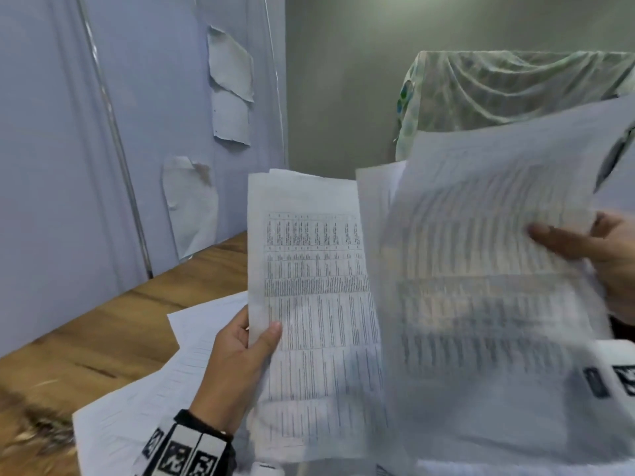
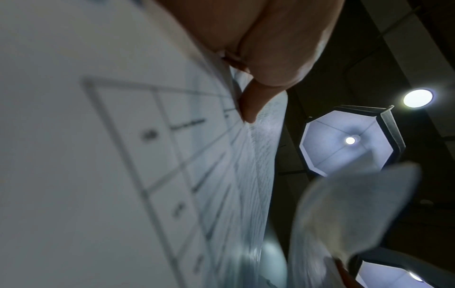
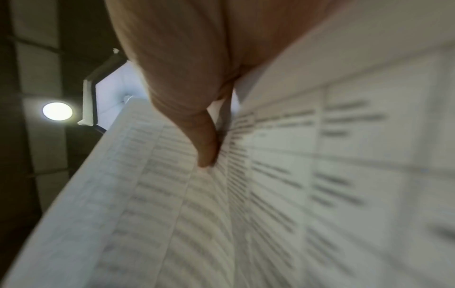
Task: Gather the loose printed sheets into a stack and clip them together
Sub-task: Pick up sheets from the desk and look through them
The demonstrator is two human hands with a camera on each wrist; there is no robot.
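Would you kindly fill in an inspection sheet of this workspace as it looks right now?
Surface: wooden table, bare along its left side.
Job's things: sheets in left hand, upright, printed with tables; sheet in right hand, raised and motion-blurred, overlapping the first; more loose sheets lying on the table. No clip seen.
Clutter: nothing seen.
Hands: left hand pinches its sheets at the left edge, thumb in front; right hand grips its sheet at the right edge.
Cables: nothing seen.
Surroundings: pale wall with peeling paper patches; patterned cloth draped over something behind; ceiling lights overhead.
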